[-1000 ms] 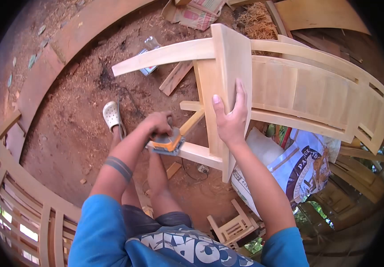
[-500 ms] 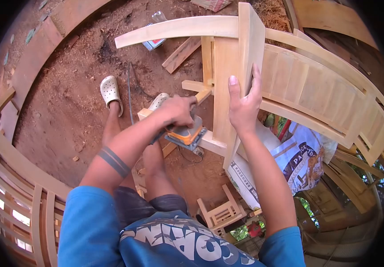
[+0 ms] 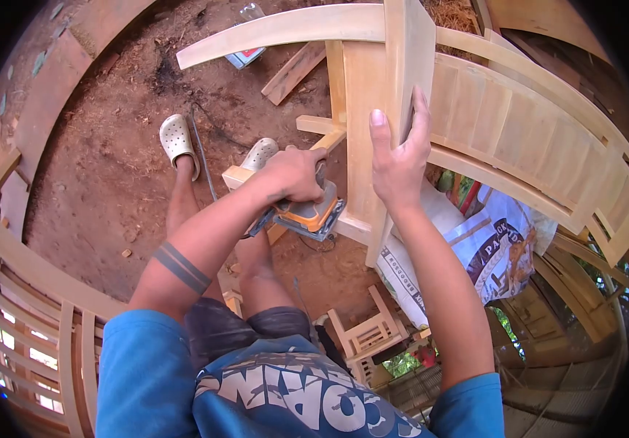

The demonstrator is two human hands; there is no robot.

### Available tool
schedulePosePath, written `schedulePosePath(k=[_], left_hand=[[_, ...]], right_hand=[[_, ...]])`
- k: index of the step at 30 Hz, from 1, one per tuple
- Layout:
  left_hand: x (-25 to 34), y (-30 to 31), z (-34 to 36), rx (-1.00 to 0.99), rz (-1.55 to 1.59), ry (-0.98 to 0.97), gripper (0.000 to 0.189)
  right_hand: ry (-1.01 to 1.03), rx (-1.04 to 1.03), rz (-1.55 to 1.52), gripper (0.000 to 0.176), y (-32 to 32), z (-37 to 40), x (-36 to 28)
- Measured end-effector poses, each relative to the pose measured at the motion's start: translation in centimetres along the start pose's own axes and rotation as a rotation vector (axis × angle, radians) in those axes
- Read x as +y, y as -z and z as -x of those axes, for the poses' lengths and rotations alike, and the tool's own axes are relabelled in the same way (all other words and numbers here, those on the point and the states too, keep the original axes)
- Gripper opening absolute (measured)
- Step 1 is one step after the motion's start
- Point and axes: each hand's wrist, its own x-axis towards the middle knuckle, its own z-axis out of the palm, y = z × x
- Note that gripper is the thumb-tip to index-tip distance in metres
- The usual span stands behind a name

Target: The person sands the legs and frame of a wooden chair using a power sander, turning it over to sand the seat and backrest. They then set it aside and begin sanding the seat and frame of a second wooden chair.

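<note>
My left hand (image 3: 296, 174) is wrapped over the top of an orange and grey power sander (image 3: 307, 213). The sander's flat pad lies against a light wooden rail (image 3: 354, 228) of an unpainted frame. On the right, my right hand (image 3: 400, 164) grips the upright post (image 3: 411, 66) of that frame, thumb on the near left face and fingers around the right side. A curved wooden arm (image 3: 285, 35) extends left from the post's top, and a slatted panel (image 3: 504, 117) stretches to the right. My left palm and the sander's underside are hidden.
Printed sacks (image 3: 493, 241) lie under the slatted panel. A small wooden frame (image 3: 373, 332) stands below, and slatted furniture (image 3: 59, 343) is at lower left. A loose plank (image 3: 292, 71), a container (image 3: 245, 57) and a cable (image 3: 201, 150) lie on the dirt floor (image 3: 110, 212).
The view has shifted slightly, so the frame appears higher. My left hand and the sander sit slightly differently along the rail. My right hand keeps its hold on the post.
</note>
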Motion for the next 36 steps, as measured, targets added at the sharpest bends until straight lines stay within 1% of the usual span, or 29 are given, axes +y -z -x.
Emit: schedulePosePath(k=[7, 13, 16, 19, 22, 28, 31, 34, 35, 36], left_hand=[[1.4, 0.0, -1.0, -0.021, 0.004, -0.021, 0.077], [2.5, 0.5, -2.5, -0.081, -0.01, 0.039, 0.083], [2.6, 0.4, -3.1, -0.1, -0.006, 0.045, 0.084], [2.1, 0.4, -1.9, -0.067, -0.026, -0.015, 0.083], [2.3, 0.5, -1.4, -0.051, -0.054, 0.02, 0.082], [3.5, 1.3, -3.9, -0.215, -0.019, 0.145, 0.085], [2.8, 0.9, -2.8, -0.135, -0.033, 0.041, 0.084], [2.7, 0.4, -2.0, -0.065, -0.084, 0.045, 0.084], [2.6, 0.4, -2.0, -0.075, -0.081, 0.034, 0.085], [3.2, 0.7, -2.1, -0.107, -0.091, 0.074, 0.08]], right_hand=[[0.042, 0.002, 0.017, 0.078, -0.1, -0.1, 0.2], [0.039, 0.008, -0.006, 0.079, -0.3, 0.0, 0.2], [0.033, 0.012, 0.005, 0.079, -0.1, 0.1, 0.1], [0.048, 0.017, 0.009, 0.079, -0.3, -0.2, 0.2], [0.043, 0.015, 0.001, 0.079, -0.2, -0.1, 0.2], [0.05, 0.017, 0.018, 0.079, -0.2, -0.1, 0.2], [0.065, 0.023, 0.033, 0.079, -0.3, -0.2, 0.2], [0.08, 0.03, 0.045, 0.079, -0.3, -0.1, 0.4], [0.077, 0.031, 0.035, 0.079, -0.3, 0.0, 0.4], [0.077, 0.035, 0.027, 0.079, -0.3, -0.1, 0.4]])
